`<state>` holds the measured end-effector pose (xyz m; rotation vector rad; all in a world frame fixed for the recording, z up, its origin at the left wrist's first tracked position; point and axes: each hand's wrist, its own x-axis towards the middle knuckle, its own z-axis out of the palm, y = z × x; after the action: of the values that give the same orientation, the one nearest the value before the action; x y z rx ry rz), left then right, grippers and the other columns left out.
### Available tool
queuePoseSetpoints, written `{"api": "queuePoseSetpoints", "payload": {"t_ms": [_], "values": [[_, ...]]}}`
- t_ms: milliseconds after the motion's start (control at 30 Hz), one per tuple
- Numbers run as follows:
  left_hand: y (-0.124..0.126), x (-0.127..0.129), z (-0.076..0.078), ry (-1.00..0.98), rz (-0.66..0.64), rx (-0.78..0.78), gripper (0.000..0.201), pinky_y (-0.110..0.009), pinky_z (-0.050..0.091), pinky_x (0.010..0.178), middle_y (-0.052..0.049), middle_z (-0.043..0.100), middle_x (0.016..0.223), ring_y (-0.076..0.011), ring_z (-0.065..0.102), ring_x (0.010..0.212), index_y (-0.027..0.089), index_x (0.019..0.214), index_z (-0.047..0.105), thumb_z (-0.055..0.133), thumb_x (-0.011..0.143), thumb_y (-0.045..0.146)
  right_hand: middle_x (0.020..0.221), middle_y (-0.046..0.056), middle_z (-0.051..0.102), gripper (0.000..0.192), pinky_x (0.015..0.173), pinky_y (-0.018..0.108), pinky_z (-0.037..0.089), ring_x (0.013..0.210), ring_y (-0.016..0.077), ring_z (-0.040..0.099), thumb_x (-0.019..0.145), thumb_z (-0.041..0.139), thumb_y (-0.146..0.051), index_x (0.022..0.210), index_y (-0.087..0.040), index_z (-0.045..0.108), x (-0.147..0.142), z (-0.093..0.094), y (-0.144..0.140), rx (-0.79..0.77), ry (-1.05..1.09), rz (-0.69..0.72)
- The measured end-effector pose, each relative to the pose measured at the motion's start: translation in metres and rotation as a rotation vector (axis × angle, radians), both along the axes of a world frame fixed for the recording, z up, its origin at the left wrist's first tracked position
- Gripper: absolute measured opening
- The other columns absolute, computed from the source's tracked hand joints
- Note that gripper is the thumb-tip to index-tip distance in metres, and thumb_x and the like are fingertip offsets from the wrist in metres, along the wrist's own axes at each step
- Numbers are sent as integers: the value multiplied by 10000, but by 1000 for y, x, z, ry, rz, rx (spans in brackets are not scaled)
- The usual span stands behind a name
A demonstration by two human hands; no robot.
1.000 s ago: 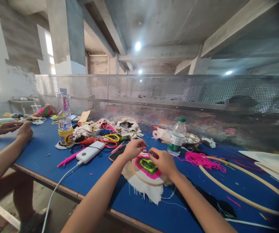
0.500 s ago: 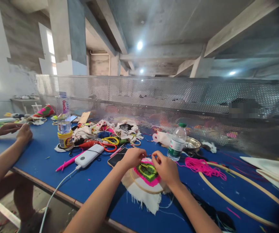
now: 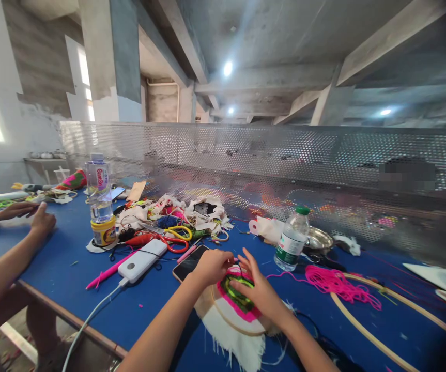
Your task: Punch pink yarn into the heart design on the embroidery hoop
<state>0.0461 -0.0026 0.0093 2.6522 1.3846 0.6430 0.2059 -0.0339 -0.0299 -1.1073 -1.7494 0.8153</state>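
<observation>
A small wooden embroidery hoop (image 3: 223, 321) holds white cloth (image 3: 233, 342) with a pink and green tufted patch (image 3: 237, 297). It lies on the blue table (image 3: 63, 253) in front of me. My left hand (image 3: 212, 266) pinches something thin at the patch's far edge; what it is I cannot make out. My right hand (image 3: 260, 293) rests on the patch's right side, its fingers spread and pressing the cloth down.
A phone (image 3: 188, 262), white power bank (image 3: 144, 256) with cable, pink pen (image 3: 106, 270), scissors (image 3: 176, 235), cloth scraps (image 3: 191, 209) and two water bottles (image 3: 292, 238) (image 3: 99, 196) crowd the table. Pink yarn (image 3: 341, 284) and a large hoop (image 3: 370, 333) lie right. Another person's hands (image 3: 41, 219) rest at left. A perforated metal screen (image 3: 285, 155) backs the table.
The view has dropped and swung slightly, shifting the work lower in frame. My right hand has opened its fingers and slid onto the patch; my left hand stays pinched at the far edge.
</observation>
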Motion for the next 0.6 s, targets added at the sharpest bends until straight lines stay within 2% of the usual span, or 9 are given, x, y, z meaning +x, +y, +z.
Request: {"api": "queuePoseSetpoints", "payload": {"t_ms": [33,100,167,200,300,400,500,600], "values": [[-1,1,0,5,-6,4,214,-223,384,631,-16,662,813,-159,581,735,217,840,620,441,736,165,1188,105,505,749,889,377,386,1092,199,484,700,573,-384,1316,-247,169,-2,0,-1,-11,7,2],[-2,3,1,13,-10,2,205,-227,381,626,-20,663,789,-162,581,719,218,829,625,449,732,176,898,58,633,591,760,355,448,865,198,597,741,518,-404,1248,-214,280,-4,1,-1,-24,2,-20],[-4,4,1,10,-11,0,203,-227,377,618,-27,663,775,-162,581,705,217,826,629,451,734,185,640,12,622,407,633,324,454,653,195,610,772,464,-431,1096,-188,417,-4,4,-1,-14,-23,-79],[-4,4,1,5,-13,1,205,-226,376,614,-29,663,771,-162,580,700,217,826,631,450,735,187,576,5,606,344,597,314,443,594,194,599,777,451,-441,1008,-186,460,-3,6,-1,4,-44,-113],[-3,3,1,-20,-16,6,212,-224,371,609,-26,660,757,-156,574,682,219,813,638,450,729,169,554,16,618,251,607,316,423,569,194,589,781,446,-432,851,-198,501,2,11,-1,91,-131,-194],[-1,1,3,-82,-68,-69,183,-209,368,598,-17,648,716,-134,556,650,201,785,651,481,717,185,568,3,632,188,798,388,374,600,185,587,789,448,-388,767,-218,526,6,17,-2,226,-271,-254],[0,-2,7,-199,-181,-230,163,-186,369,576,-8,631,678,-107,535,614,163,781,654,518,705,211,589,-20,643,197,944,440,240,625,163,597,810,422,-364,739,-225,543,8,23,-3,287,-330,-251],[2,-4,12,-349,-263,-312,171,-172,377,572,-9,620,687,-93,521,613,128,784,644,521,712,223,678,-18,665,221,973,455,191,659,156,612,817,410,-376,769,-228,568,9,29,-5,320,-326,-247]]}}
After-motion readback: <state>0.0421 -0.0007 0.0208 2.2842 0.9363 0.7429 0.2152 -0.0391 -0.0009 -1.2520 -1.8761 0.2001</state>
